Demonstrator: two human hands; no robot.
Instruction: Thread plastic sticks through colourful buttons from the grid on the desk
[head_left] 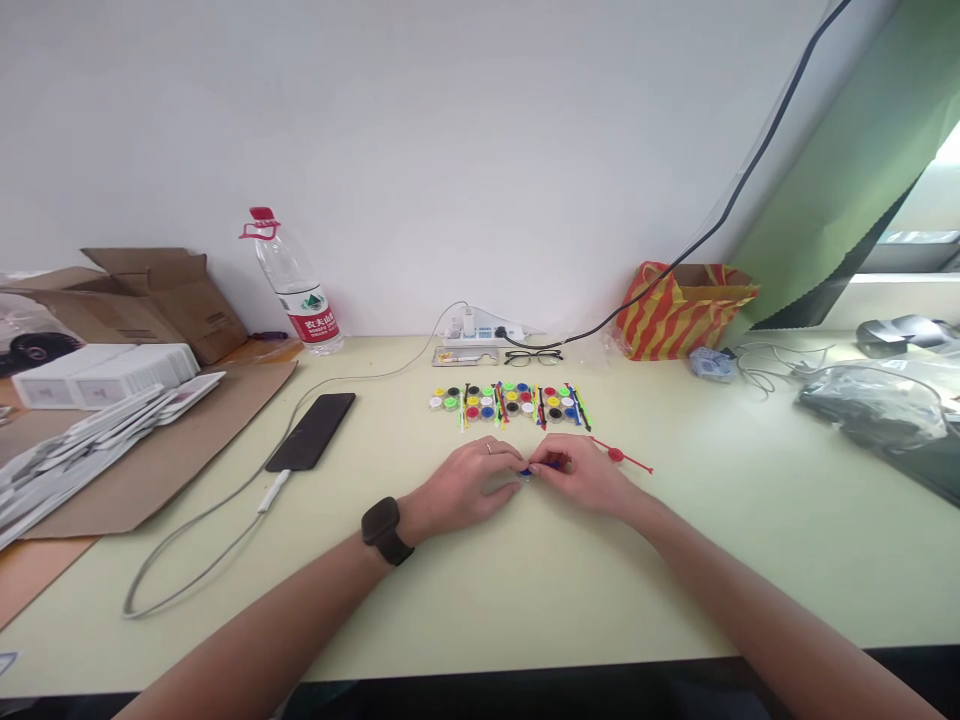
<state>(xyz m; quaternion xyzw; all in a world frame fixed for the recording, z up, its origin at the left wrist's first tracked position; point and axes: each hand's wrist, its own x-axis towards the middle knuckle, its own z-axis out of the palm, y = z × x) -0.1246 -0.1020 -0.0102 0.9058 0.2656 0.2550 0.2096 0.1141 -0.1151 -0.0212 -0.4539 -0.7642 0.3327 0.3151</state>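
My left hand (480, 482), with a ring and a black watch on the wrist, rests on the table with finger and thumb closed about a small blue round piece (526, 472). Opposite it, my right hand (574, 472) pinches at the same spot; a bit of a blue plastic strip (556, 464) shows under its fingers. Both sets of fingers partly hide these parts. Just right of the right hand lies a thin red strip with a round red disc (615, 455). Beyond the hands are rows of coloured round discs (512, 408) with thin coloured plastic strips (540, 408) among them.
Glasses (533, 356), a clear case (465, 356) and a power strip (484, 333) lie by the wall. To the left are a charging phone (312, 432), a water bottle (304, 290) and a cardboard box (150, 300). A striped bag (679, 315) stands at right.
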